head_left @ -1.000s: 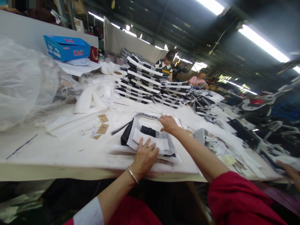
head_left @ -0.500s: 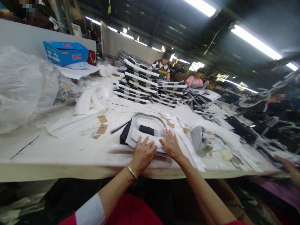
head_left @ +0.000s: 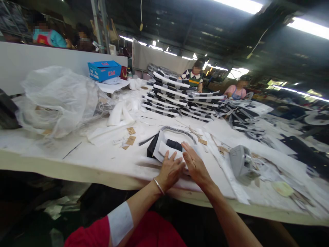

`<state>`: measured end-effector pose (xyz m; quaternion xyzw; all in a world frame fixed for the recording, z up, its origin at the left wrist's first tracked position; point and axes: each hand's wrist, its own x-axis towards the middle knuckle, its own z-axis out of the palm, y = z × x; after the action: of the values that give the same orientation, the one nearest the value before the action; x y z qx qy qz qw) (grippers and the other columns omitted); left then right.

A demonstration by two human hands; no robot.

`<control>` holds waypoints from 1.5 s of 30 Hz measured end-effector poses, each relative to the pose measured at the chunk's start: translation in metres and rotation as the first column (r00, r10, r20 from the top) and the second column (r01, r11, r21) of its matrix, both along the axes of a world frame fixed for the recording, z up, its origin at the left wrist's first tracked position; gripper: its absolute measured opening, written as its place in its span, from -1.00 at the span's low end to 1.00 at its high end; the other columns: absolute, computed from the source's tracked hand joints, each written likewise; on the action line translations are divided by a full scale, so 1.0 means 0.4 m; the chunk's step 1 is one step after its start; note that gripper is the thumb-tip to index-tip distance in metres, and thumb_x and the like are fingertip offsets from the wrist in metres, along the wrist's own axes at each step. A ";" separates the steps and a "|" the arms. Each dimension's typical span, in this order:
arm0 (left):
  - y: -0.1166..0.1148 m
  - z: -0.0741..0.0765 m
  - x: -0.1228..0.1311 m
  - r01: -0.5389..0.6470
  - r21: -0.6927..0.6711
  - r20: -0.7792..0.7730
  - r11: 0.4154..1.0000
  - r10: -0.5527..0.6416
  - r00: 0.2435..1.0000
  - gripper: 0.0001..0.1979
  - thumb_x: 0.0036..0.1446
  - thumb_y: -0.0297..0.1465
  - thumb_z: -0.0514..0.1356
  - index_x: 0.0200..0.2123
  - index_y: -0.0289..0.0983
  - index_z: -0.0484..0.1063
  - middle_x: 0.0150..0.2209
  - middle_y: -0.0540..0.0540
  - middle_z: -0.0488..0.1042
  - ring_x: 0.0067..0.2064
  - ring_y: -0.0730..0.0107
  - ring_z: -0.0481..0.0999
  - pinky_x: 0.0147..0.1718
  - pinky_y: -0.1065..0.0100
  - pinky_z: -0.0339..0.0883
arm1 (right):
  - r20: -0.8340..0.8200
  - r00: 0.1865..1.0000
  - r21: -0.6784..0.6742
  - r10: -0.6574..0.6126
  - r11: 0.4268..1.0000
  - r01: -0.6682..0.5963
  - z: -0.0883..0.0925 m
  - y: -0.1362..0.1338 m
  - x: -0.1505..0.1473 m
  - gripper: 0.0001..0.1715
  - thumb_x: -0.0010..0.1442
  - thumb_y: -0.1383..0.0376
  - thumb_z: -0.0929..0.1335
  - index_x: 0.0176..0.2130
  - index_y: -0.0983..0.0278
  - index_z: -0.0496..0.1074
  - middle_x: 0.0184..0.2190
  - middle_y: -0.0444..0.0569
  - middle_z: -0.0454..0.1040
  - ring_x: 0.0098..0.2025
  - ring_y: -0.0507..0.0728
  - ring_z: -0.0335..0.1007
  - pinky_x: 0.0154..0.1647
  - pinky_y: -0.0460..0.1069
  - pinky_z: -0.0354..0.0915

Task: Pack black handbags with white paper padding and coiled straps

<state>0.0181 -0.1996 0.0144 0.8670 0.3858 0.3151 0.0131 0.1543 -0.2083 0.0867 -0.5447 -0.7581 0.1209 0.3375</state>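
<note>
Here, in the head view, the left hand (head_left: 171,170) and right hand (head_left: 195,165) lie flat with fingers spread, gripping nothing. They press side by side on a folded black-and-white garment (head_left: 170,144) near the front edge of the table (head_left: 102,164). A grey tool (head_left: 240,164) sits to the right, and striped stacks (head_left: 169,94) stand beyond.

A: Where are the hands?
B: Centre frame: left hand (head_left: 171,169) and right hand (head_left: 195,165) lie flat, side by side, on a black-and-white fabric bundle (head_left: 168,143) on the tabletop (head_left: 102,161).
A: Upper left?
B: A blue box (head_left: 104,70).
</note>
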 end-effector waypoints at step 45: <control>-0.008 -0.042 -0.255 0.000 0.227 -0.100 0.974 0.023 0.995 -0.58 0.30 -0.51 0.04 0.18 -0.09 0.32 0.06 -0.14 0.45 0.12 0.21 0.39 -0.01 0.19 0.35 | 0.548 0.837 0.197 0.014 0.970 -0.145 -0.171 -0.038 -0.039 -0.35 0.30 0.44 0.18 0.31 0.10 0.16 0.31 -0.04 0.20 0.36 0.33 -0.02 0.31 0.35 -0.10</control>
<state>-0.0840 -0.2027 -0.0025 0.8755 0.3526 0.3123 -0.1074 0.1387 -0.2235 0.0183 -0.4815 -0.8534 -0.1128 0.1649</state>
